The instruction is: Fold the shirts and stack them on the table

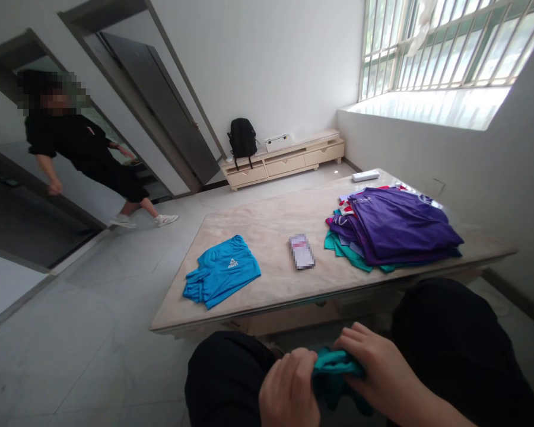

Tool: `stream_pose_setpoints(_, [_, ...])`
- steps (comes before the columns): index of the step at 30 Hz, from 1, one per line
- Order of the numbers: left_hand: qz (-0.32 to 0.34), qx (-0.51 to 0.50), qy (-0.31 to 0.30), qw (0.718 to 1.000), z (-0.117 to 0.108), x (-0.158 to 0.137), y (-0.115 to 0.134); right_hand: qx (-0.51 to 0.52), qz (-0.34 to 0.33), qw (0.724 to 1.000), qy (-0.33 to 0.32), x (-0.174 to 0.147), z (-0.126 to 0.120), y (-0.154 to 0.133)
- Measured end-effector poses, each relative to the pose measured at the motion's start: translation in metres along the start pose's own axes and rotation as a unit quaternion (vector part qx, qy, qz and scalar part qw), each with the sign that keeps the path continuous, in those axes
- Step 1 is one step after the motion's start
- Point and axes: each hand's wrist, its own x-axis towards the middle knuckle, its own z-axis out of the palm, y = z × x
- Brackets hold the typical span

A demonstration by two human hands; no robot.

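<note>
A teal piece of fabric (333, 363), which looks like a garment, hangs bunched between my two hands above my lap. My left hand (290, 388) is closed around its left edge. Gripping the right side, my right hand (374, 362) has its fingers curled over the cloth. The fabric's lower part drops into shadow between my knees, so its full shape is hidden. On the table in front lies a folded blue garment (225, 270) with a white logo. A stack of folded clothes with a purple shirt (403, 222) on top sits to the right.
A phone (301, 251) lies on the marble-look table (267, 219), and a white box (365, 175) rests at its far edge. Behind are a low cabinet (289, 160) and a black backpack (242, 139). Another person (84, 142) walks at the left by the doorways.
</note>
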Motion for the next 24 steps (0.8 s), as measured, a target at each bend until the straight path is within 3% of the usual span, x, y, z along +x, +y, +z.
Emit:
stream_pose_setpoints(6, [0.133, 0.006, -0.030, 0.991, -0.020, 0.018, -0.028, 0.015, 0.020, 1.000, 0.012, 0.002, 0.004, 0.022])
stream_pose_setpoints(11, [0.150, -0.010, -0.079, 0.986, -0.037, 0.030, -0.053, 0.041, 0.008, 0.998, 0.050, -0.001, -0.003, 0.040])
stream_pose_setpoints(20, [0.136, -0.054, -0.122, 0.982, -0.069, 0.058, -0.078, -0.032, -0.137, 0.974, 0.180, -0.002, -0.023, 0.063])
stream_pose_setpoints(24, [0.152, -0.025, -0.151, 0.977, -0.085, 0.069, -0.087, -0.092, -0.209, 0.956, 0.183, 0.002, -0.045, 0.063])
